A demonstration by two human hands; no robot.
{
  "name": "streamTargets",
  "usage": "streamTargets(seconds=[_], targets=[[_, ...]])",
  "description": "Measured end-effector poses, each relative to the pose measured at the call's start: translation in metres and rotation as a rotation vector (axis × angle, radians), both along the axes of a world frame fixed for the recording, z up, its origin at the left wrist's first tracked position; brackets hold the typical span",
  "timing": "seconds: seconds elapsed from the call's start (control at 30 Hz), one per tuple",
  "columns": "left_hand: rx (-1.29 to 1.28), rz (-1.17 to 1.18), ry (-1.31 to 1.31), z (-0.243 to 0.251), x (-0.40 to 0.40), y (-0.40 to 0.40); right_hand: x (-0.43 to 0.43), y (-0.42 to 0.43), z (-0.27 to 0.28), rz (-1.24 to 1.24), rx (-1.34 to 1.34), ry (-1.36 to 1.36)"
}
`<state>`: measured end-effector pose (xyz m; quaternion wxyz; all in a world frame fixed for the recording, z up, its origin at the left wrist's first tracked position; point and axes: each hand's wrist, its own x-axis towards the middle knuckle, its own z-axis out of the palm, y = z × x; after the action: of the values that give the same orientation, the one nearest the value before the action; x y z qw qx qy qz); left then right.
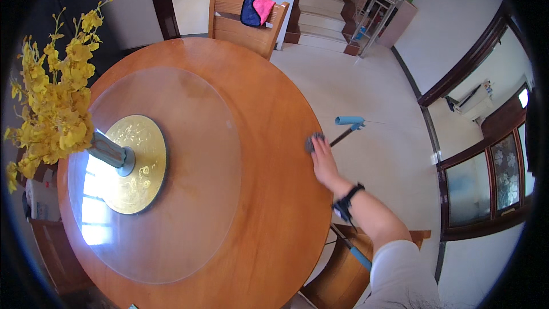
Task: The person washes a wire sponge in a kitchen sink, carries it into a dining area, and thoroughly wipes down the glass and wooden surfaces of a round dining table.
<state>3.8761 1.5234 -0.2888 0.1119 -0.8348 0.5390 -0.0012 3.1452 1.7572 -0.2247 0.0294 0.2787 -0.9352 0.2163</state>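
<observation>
My right hand, with a black band on the wrist, reaches to the right edge of a round wooden table. Its fingers press on a small grey cloth or pad at the rim. On the table lies a round glass turntable with a gold patterned disc at its centre. A vase of yellow artificial-looking flowers rises from the disc and leans left in the view. My left hand is out of view.
A wooden chair with a blue and pink cloth stands beyond the table. Another chair is at the lower right, by a pole with blue parts. A blue-ended handle shows beyond the rim. Stairs rise behind.
</observation>
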Motion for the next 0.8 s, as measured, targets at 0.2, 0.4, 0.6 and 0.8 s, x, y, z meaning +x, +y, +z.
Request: streamTargets(seconds=[0.2,0.4,0.6,0.8], targets=[[0.125,-0.059,-0.190,0.011,-0.004,0.001,0.011,0.012,0.018,-0.011,-0.018,-0.114],[-0.110,0.036,0.064,0.025,-0.011,0.005,-0.123,-0.063,0.010,-0.050,0.054,-0.065],[-0.070,0.035,-0.021,0.016,-0.016,0.005,-0.137,-0.059,0.001,-0.048,0.030,-0.048],[0.077,-0.039,-0.287,-0.012,0.019,0.008,0.022,0.014,0.000,-0.060,-0.051,-0.035]])
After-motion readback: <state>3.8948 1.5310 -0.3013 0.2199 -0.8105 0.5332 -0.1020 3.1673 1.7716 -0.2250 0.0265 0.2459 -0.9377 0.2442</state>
